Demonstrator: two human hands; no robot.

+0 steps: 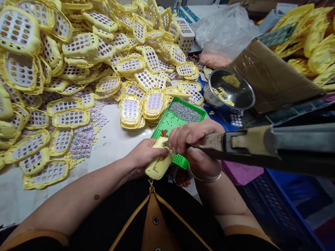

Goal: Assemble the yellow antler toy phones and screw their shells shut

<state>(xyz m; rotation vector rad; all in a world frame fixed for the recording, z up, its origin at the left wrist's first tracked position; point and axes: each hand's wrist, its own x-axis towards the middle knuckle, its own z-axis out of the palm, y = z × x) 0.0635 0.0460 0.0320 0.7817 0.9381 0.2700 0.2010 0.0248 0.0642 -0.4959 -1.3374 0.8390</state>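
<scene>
My left hand [142, 153] is closed around a yellow toy phone [158, 167], its back side up with a long slot. A small brown antler-shaped piece [164, 133] sticks out at its far end. In my right hand [192, 137] is a long power screwdriver [240, 143], lying nearly level from the right. Its tip meets the upper part of the phone's back, partly hidden by my fingers. Just beyond both hands lies a green perforated tray [163, 123], with many small silver screws [185, 111] heaped at its far end.
Yellow phone faces [78, 45] with white grids pile up at left and back. Stacked faces [130, 109] stand near the tray. A metal bowl [248, 99] holds small yellow parts. At right are a cardboard box [269, 76] with yellow shells and a blue crate [285, 205].
</scene>
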